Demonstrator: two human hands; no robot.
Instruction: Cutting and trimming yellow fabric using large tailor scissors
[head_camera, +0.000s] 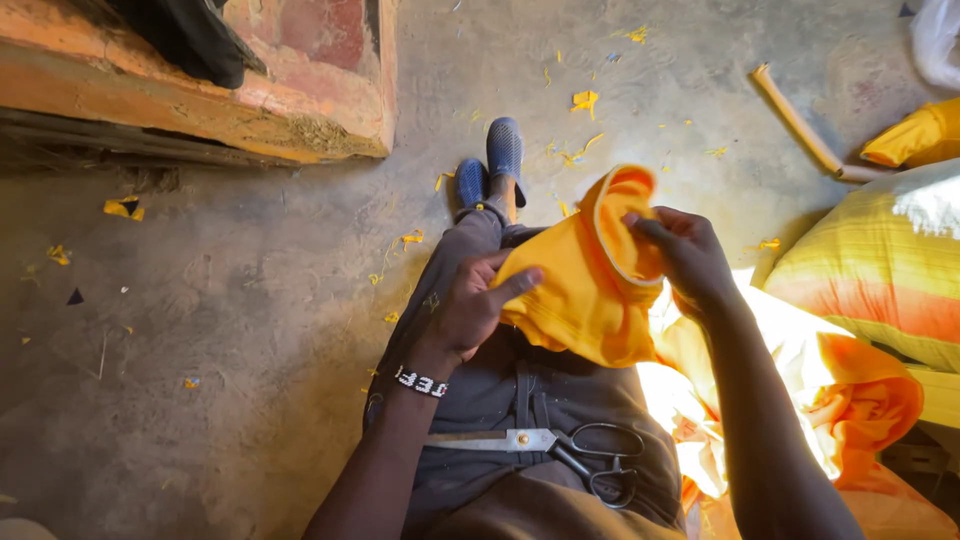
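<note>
Evidently midway through: yellow cloth piece (590, 290) held up over the lap, left hand (470, 305) clasping its near-left fold, right hand (690, 255) pinching the far piped edge. Scissors (560, 450) parked on the near thigh, yellow scraps (585, 100) strewn far across the floor. Bright, soft, crumpled; more yellow fabric (800, 390) heaped at right, unworked.

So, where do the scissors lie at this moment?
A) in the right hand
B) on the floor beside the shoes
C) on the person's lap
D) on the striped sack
C: the scissors rest closed across the lap on the grey trousers, while both hands grip the yellow cloth above them.
</note>
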